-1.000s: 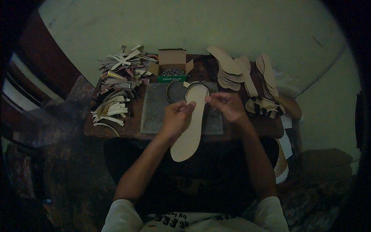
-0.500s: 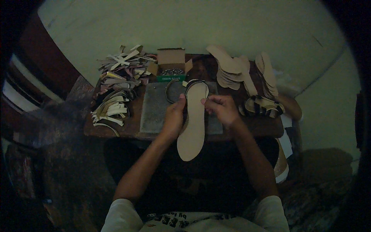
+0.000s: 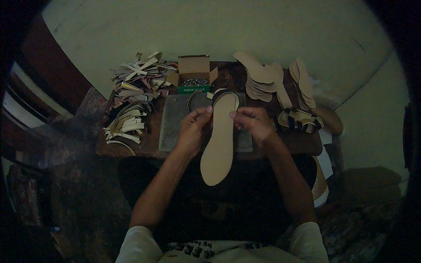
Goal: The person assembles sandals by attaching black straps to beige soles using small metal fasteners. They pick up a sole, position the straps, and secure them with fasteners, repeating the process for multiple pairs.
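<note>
A tan sandal insole (image 3: 217, 151) is held lengthwise between my hands, its broad end toward me and hanging past the table's front edge. Around its narrow far end curves a dark strap with a pale lining (image 3: 218, 93). My left hand (image 3: 191, 131) is closed, thumb and fingers pinching at the insole's left edge near the strap. On the opposite edge, my right hand (image 3: 253, 123) pinches the insole close to the strap's end. Beyond my left fingers a loose curved strap (image 3: 190, 103) rests on a grey slab (image 3: 170, 127).
An open carton of small metal nails (image 3: 195, 82) stands behind the slab. Piled strap pieces (image 3: 127, 120) and scraps (image 3: 139, 72) cover the left side of the dark table (image 3: 285, 147). Stacked tan insoles (image 3: 258, 85) lie at the back right, near a strapped sandal piece (image 3: 300, 121).
My left hand has shifted slightly left, its fingers now pinching at the edge. The insole has tipped a little, and the strap shows wider on its right side.
</note>
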`<act>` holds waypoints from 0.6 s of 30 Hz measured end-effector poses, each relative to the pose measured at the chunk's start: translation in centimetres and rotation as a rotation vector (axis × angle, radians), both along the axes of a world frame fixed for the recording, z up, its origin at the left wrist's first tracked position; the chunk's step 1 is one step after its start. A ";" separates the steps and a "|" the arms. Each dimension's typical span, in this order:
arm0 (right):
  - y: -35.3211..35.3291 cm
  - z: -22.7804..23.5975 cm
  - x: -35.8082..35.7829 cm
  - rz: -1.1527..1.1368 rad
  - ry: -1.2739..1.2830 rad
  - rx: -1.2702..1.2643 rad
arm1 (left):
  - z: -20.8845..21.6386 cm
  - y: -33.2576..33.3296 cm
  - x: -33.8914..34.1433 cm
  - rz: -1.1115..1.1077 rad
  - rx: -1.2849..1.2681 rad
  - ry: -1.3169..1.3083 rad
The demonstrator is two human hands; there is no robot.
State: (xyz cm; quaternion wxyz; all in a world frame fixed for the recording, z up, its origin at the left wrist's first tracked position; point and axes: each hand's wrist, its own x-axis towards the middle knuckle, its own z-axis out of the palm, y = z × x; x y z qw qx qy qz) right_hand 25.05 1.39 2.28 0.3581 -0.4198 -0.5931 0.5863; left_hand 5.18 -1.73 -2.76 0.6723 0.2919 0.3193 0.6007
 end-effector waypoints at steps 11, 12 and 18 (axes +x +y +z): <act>-0.1 -0.4 0.1 -0.050 -0.100 0.052 | 1.6 -0.8 1.2 0.112 -0.018 0.251; -0.1 -0.6 0.1 -0.049 -0.111 0.067 | 1.7 -0.8 1.3 0.092 -0.033 0.178; -0.1 -0.9 0.1 -0.027 -0.138 0.223 | 2.1 -0.8 1.1 0.020 -0.122 -0.019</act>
